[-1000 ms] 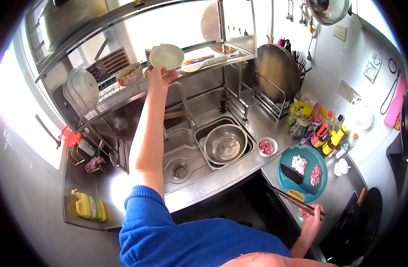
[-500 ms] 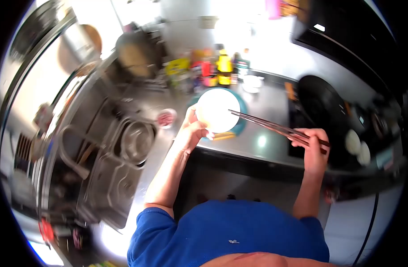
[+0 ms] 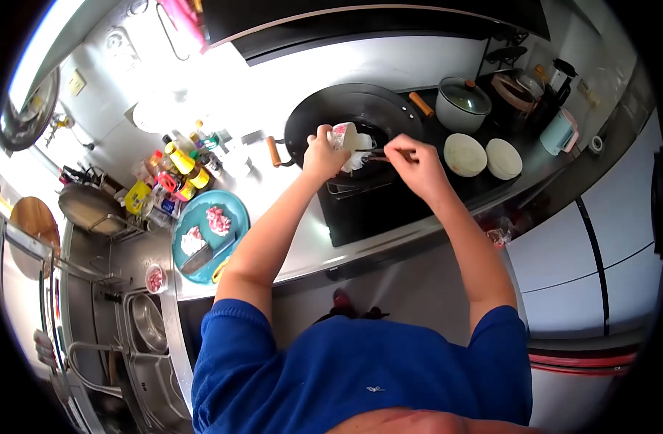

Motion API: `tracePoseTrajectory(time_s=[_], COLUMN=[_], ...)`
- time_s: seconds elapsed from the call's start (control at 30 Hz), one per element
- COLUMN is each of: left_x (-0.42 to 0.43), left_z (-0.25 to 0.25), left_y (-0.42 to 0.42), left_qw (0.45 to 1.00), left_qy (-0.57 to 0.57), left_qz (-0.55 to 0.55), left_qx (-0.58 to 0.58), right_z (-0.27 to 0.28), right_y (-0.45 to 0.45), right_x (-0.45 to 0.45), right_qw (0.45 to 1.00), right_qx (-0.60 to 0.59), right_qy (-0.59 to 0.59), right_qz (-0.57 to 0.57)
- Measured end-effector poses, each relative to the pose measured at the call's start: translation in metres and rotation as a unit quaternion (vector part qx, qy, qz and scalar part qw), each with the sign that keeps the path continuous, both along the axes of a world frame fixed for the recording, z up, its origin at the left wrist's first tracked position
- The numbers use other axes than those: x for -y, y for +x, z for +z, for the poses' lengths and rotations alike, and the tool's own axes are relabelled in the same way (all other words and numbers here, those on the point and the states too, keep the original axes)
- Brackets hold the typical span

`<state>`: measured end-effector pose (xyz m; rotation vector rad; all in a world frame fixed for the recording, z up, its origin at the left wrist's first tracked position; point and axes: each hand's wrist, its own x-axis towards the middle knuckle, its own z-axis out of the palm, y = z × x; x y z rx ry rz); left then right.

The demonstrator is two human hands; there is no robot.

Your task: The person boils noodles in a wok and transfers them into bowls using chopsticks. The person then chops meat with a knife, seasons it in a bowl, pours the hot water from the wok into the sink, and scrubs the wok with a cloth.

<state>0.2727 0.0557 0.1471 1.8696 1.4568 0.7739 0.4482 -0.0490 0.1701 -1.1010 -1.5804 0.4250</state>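
the left hand (image 3: 326, 155) clasps a tilted bowl (image 3: 344, 135) over the wok (image 3: 352, 100) while the right hand (image 3: 416, 168) pinches chopsticks (image 3: 377, 158) nearby.

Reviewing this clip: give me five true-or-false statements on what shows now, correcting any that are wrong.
1. The left hand holds a tilted bowl over the wok. True.
2. The right hand is empty. False: it holds chopsticks.
3. The knife lies on the teal board. True.
4. The pot beside the wok has no lid. False: its lid is on.
5. Two pale bowls stand to the wok's right. True.
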Motion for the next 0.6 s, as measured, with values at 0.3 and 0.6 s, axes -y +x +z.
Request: tracePoseTrajectory(time_s=[0.3, 0.6], left_x=[-0.068, -0.091], left_z=[-0.01, 0.003], left_y=[0.038, 0.004], left_qw=[0.962, 0.956], left_qy=[0.179, 0.285], left_qz=[-0.037, -0.001], left_qx=[-0.205, -0.07], right_z=[-0.032, -0.044], right_y=[0.059, 0.056], right_x=[-0.103, -0.161], right_qw=[0.982, 0.964], right_qx=[-0.076, 0.062], right_qy=[-0.172, -0.252], right_qz=[-0.026, 0.065])
